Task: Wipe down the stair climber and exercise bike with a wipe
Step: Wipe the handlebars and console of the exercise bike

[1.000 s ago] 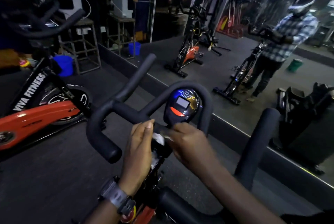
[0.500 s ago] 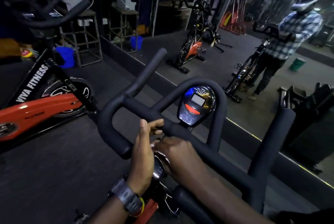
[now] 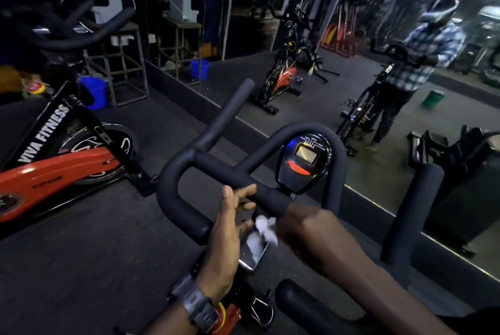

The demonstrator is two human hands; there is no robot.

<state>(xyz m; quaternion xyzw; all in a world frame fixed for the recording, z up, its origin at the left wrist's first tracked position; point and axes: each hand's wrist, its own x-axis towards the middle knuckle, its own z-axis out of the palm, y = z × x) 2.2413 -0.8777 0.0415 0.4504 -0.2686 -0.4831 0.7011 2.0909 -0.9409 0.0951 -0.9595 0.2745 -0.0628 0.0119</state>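
Low centre of the frame: right hand (image 3: 305, 231) closed around a crumpled white wipe (image 3: 263, 227), fingers curled tight on it, pressing it onto the shiny metal stem plate (image 3: 253, 250) just below the handlebar (image 3: 216, 164) of the exercise bike. Left hand (image 3: 227, 237) lies alongside the plate, thumb and fingers loosely hooked over the crossbar, holding nothing else; watch on that wrist. Risks, as judged: wipe is bunched small, so only a corner meets the metal and patches may be missed; a hard stroke could drag it against the plate's edge and tear it, or slip it from the grip down toward the frame, where the floor is dark. The bracing hand covers part of the bar and plate, so that strip goes unwiped unless it shifts. Console (image 3: 304, 161) sits just above the work, lit; a damp wipe or a knuckle could catch its button. Around: second red bike (image 3: 54, 169) at left, well apart; blue bucket (image 3: 93, 91) beyond it; mirror wall across upper right, showing the person's reflection. No stair climber identifiable from this view.
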